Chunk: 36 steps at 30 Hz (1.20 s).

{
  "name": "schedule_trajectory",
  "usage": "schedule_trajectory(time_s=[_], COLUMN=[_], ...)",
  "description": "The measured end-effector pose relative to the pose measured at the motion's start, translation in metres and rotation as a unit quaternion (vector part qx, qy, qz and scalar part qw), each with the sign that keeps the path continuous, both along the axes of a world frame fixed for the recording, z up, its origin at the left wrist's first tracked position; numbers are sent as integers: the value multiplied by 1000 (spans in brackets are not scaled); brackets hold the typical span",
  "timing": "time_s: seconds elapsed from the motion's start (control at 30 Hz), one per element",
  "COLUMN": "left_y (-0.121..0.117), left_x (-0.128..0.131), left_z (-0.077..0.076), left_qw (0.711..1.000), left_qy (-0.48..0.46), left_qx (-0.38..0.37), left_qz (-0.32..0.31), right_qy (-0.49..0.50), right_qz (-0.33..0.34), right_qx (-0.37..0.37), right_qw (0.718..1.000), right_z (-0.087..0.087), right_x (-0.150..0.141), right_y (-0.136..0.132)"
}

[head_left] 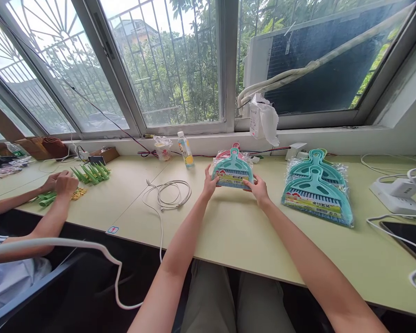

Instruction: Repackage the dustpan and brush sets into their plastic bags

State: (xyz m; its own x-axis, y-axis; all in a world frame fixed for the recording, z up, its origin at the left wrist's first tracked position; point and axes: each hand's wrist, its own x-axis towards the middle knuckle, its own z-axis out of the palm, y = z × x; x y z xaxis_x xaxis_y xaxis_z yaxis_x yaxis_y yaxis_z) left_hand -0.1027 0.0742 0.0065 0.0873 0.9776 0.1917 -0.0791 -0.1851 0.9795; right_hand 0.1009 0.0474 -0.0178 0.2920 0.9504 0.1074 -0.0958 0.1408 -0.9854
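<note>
Both hands hold a teal mini dustpan and brush set (pixel 234 165), wrapped in clear plastic with a printed label, at the back middle of the table. My left hand (pixel 211 182) grips its left lower corner, thumb in front. At the right lower corner, my right hand (pixel 257 188) pinches it in the same way. Part of a pink dustpan (pixel 225 153) shows just behind the held set; how many lie there I cannot tell. To the right, several more teal dustpan sets (pixel 317 196) lie overlapping in a pile, handles toward the window.
A coiled white cable (pixel 173 194) lies left of my arms, near a drink bottle (pixel 186 150) and a plastic cup (pixel 163 149). At right are a power strip (pixel 395 196) and a phone (pixel 407 238). A co-worker's hands (pixel 64 182) handle green pieces at far left.
</note>
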Motion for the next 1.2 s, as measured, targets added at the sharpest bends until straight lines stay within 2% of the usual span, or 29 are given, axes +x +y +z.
schedule_trajectory(time_s=[0.2,0.43,0.53,0.7,0.87,1.03,1.2], left_y=[4,10,15,19,16,11,7], left_x=[-1,-7,-8,-7,-2,3,3], left_z=[-1,-7,-11,-14,-16,-15,-14], left_qw=[998,997,999,992,980,980,974], left_qy=[-4,3,14,103,175,173,190], left_qx=[-60,-70,-48,20,48,79,76], left_qz=[29,-12,7,70,85,60,95], right_qy=[37,29,24,-2,-26,-79,-142], right_qz=[-6,1,-9,-14,-28,-39,-43], right_qx=[-12,-29,-33,-18,-23,-19,-31], right_qw=[999,999,999,1000,999,996,988], right_z=[0,-1,-1,-4,-12,-13,-13], right_x=[5,5,3,3,8,10,4], right_y=[-1,3,3,7,11,12,9])
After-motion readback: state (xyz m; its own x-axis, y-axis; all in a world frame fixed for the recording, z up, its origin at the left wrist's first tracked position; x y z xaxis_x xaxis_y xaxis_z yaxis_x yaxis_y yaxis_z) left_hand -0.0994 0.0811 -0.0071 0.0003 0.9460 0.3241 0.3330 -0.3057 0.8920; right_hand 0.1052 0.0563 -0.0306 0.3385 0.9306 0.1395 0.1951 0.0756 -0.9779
